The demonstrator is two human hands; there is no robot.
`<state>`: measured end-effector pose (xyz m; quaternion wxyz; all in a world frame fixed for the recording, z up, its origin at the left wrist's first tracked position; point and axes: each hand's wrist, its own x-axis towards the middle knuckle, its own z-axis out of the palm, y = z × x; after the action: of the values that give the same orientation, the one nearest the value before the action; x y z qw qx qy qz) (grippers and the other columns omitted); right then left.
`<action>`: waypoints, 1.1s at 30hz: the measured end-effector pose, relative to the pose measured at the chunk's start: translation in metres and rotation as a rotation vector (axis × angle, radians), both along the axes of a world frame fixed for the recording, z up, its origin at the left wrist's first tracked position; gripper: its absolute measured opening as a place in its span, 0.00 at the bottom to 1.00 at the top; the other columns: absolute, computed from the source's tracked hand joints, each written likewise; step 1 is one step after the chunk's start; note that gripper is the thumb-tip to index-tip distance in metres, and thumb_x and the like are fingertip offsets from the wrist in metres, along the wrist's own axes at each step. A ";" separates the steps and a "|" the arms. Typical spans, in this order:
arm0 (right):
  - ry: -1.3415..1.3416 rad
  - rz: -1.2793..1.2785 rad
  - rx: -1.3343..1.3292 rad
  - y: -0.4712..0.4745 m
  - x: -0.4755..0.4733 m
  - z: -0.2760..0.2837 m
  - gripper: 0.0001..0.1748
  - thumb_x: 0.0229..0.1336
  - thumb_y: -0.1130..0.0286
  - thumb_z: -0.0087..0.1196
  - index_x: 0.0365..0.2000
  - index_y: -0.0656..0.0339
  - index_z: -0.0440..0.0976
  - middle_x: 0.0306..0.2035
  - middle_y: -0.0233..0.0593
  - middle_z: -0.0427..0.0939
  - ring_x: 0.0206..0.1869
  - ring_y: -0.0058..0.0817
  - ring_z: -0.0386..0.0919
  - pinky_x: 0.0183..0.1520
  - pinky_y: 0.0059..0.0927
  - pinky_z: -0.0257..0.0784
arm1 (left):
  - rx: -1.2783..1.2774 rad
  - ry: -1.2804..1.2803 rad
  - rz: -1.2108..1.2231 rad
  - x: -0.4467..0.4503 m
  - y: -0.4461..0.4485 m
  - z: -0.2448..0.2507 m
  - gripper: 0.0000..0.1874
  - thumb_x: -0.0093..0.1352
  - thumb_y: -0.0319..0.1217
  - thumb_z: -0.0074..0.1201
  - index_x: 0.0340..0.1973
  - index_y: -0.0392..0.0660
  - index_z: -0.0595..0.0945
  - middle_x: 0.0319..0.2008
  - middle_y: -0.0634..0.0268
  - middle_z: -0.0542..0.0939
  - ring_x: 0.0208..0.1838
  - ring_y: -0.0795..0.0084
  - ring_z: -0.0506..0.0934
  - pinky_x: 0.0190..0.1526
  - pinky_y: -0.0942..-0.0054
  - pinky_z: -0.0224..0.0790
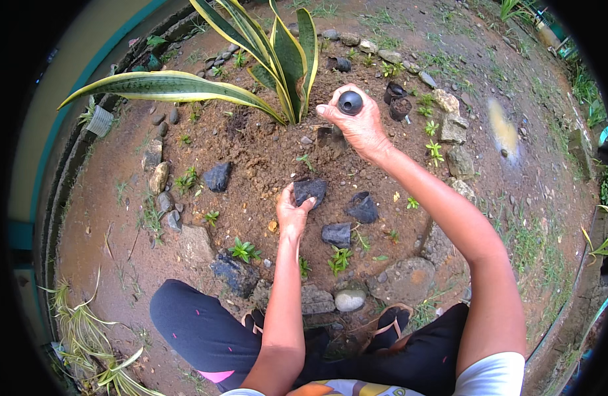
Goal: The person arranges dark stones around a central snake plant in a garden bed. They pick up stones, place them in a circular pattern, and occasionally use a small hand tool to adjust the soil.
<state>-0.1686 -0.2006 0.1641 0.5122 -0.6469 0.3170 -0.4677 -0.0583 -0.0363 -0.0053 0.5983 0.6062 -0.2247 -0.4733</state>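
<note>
My left hand (291,213) pinches a small black plastic nursery bag (310,190) between thumb and fingers, just over the soil. In my right hand (357,121) is the round black handle (350,103) of a hand tool, seen from its end, which has a hole. The tool's lower part is mostly hidden by the hand; a dark piece beneath it meets loosened brown soil (269,153). More nursery bags lie around: one (217,176) left of my left hand, two (362,207) (337,234) to its right. A tiny green seedling (305,161) sits beyond the held bag.
A tall variegated snake plant (296,69) rises at the far side, one leaf reaching left. Stones (350,300) ring the bed, with small green seedlings (243,250) inside. Soil-filled bags (400,108) stand at the far right. A puddle (502,126) lies outside the ring.
</note>
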 end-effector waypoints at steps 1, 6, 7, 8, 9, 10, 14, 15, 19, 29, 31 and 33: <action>0.044 -0.005 0.055 0.001 0.000 -0.001 0.14 0.51 0.71 0.70 0.27 0.57 0.71 0.24 0.20 0.71 0.28 0.11 0.68 0.33 0.20 0.68 | -0.020 -0.007 0.047 0.000 0.000 0.000 0.32 0.59 0.12 0.60 0.59 0.37 0.71 0.50 0.59 0.80 0.50 0.71 0.79 0.53 0.73 0.74; 0.009 -0.007 0.037 -0.002 0.000 -0.003 0.14 0.52 0.71 0.70 0.27 0.57 0.71 0.25 0.22 0.72 0.28 0.12 0.69 0.33 0.20 0.69 | -0.011 -0.024 0.168 0.010 -0.006 0.010 0.34 0.57 0.14 0.65 0.59 0.36 0.72 0.47 0.57 0.82 0.47 0.72 0.81 0.48 0.74 0.76; 0.010 -0.012 0.023 -0.003 0.000 -0.004 0.14 0.52 0.71 0.70 0.28 0.57 0.71 0.25 0.23 0.73 0.29 0.13 0.70 0.33 0.20 0.70 | 0.005 -0.143 0.157 0.013 -0.008 0.015 0.33 0.57 0.15 0.65 0.59 0.36 0.72 0.46 0.57 0.82 0.46 0.72 0.81 0.48 0.74 0.76; 0.010 -0.014 0.007 -0.003 0.000 -0.004 0.14 0.52 0.70 0.70 0.28 0.58 0.72 0.25 0.24 0.74 0.29 0.13 0.72 0.33 0.20 0.71 | 0.025 -0.238 0.148 0.017 -0.012 0.020 0.33 0.56 0.16 0.66 0.58 0.36 0.72 0.45 0.57 0.82 0.45 0.72 0.81 0.47 0.74 0.76; 0.009 -0.016 0.006 -0.004 0.000 -0.005 0.14 0.52 0.70 0.70 0.28 0.58 0.72 0.25 0.24 0.74 0.29 0.13 0.72 0.33 0.20 0.71 | 0.093 -0.307 0.135 0.018 -0.015 0.025 0.33 0.56 0.16 0.67 0.58 0.35 0.73 0.44 0.57 0.83 0.44 0.72 0.81 0.46 0.74 0.76; 0.007 -0.017 0.004 -0.004 0.001 -0.005 0.14 0.52 0.70 0.70 0.28 0.57 0.72 0.25 0.24 0.74 0.29 0.13 0.72 0.33 0.20 0.70 | 0.063 -0.377 0.111 0.019 -0.016 0.031 0.34 0.56 0.15 0.67 0.58 0.32 0.71 0.44 0.57 0.83 0.42 0.74 0.82 0.44 0.77 0.77; 0.009 -0.037 0.048 -0.004 0.004 -0.006 0.14 0.50 0.72 0.70 0.27 0.57 0.71 0.25 0.21 0.71 0.29 0.12 0.68 0.34 0.21 0.68 | 0.109 -0.460 0.092 0.018 -0.022 0.051 0.32 0.56 0.15 0.67 0.57 0.32 0.73 0.42 0.57 0.83 0.41 0.74 0.82 0.44 0.77 0.77; 0.001 -0.028 0.034 -0.004 0.004 -0.005 0.14 0.50 0.72 0.70 0.27 0.57 0.71 0.25 0.21 0.71 0.29 0.12 0.68 0.34 0.21 0.68 | 0.101 -0.468 0.094 0.017 -0.022 0.053 0.32 0.56 0.15 0.67 0.57 0.32 0.73 0.42 0.57 0.84 0.41 0.74 0.82 0.44 0.77 0.77; -0.005 -0.024 0.042 -0.003 0.004 -0.004 0.14 0.50 0.72 0.70 0.27 0.57 0.71 0.25 0.21 0.71 0.29 0.12 0.67 0.33 0.21 0.68 | 0.130 -0.588 0.087 0.013 -0.016 0.049 0.30 0.57 0.15 0.67 0.55 0.33 0.74 0.42 0.58 0.84 0.41 0.74 0.82 0.43 0.76 0.77; -0.046 -0.013 0.087 -0.003 0.002 -0.002 0.13 0.53 0.72 0.69 0.28 0.56 0.70 0.24 0.25 0.73 0.27 0.14 0.70 0.30 0.20 0.68 | 0.184 -0.073 -0.011 0.027 0.025 -0.008 0.18 0.60 0.15 0.62 0.46 0.36 0.80 0.38 0.61 0.84 0.38 0.75 0.81 0.43 0.76 0.76; -0.039 -0.005 0.058 -0.005 0.000 0.003 0.13 0.54 0.73 0.68 0.29 0.57 0.70 0.25 0.26 0.74 0.27 0.16 0.72 0.31 0.21 0.69 | 0.245 -0.123 -0.041 0.027 0.024 -0.014 0.18 0.60 0.15 0.63 0.46 0.37 0.81 0.37 0.62 0.85 0.37 0.75 0.81 0.41 0.76 0.76; -0.047 -0.037 0.064 -0.007 0.000 0.011 0.12 0.54 0.74 0.67 0.29 0.57 0.70 0.26 0.26 0.74 0.28 0.16 0.72 0.32 0.21 0.69 | 0.387 -0.347 -0.212 0.032 0.023 -0.011 0.22 0.58 0.18 0.65 0.49 0.36 0.81 0.39 0.61 0.85 0.38 0.74 0.81 0.43 0.75 0.76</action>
<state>-0.1685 -0.2079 0.1749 0.5314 -0.6130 0.3314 -0.4818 -0.0266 -0.0134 -0.0165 0.3712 0.7541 -0.2916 -0.4566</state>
